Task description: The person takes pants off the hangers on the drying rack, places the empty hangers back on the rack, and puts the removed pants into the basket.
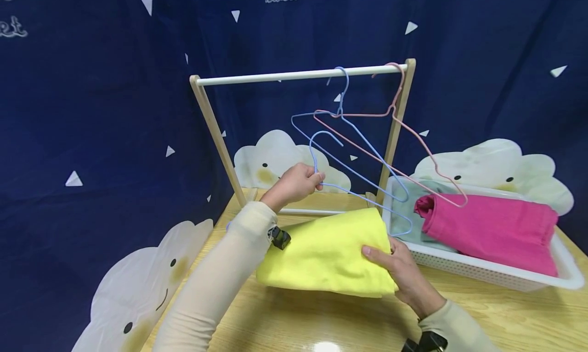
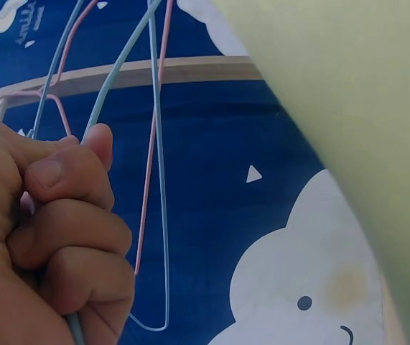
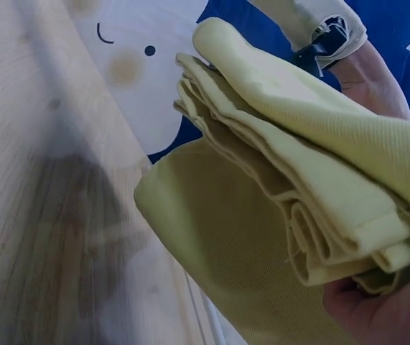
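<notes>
My left hand (image 1: 297,184) grips a light blue wire hanger (image 1: 363,197) just below its hook, fingers curled round it in the left wrist view. The hanger's right end sticks out past a folded yellow cloth (image 1: 328,252), and the rest of its lower part is hidden behind the cloth. With the thumb on the front face, my right hand (image 1: 404,270) holds the cloth by its right end. Several stacked layers of the yellow cloth (image 3: 283,165) show in the right wrist view, over the wooden table.
Behind stands a rack with a white rail (image 1: 275,77) and wooden posts. From its right part hang another blue hanger (image 1: 367,140) and a pink hanger (image 1: 424,145). A white basket (image 1: 482,270) at the right holds a folded magenta cloth (image 1: 491,229) and a grey-green cloth (image 1: 409,191).
</notes>
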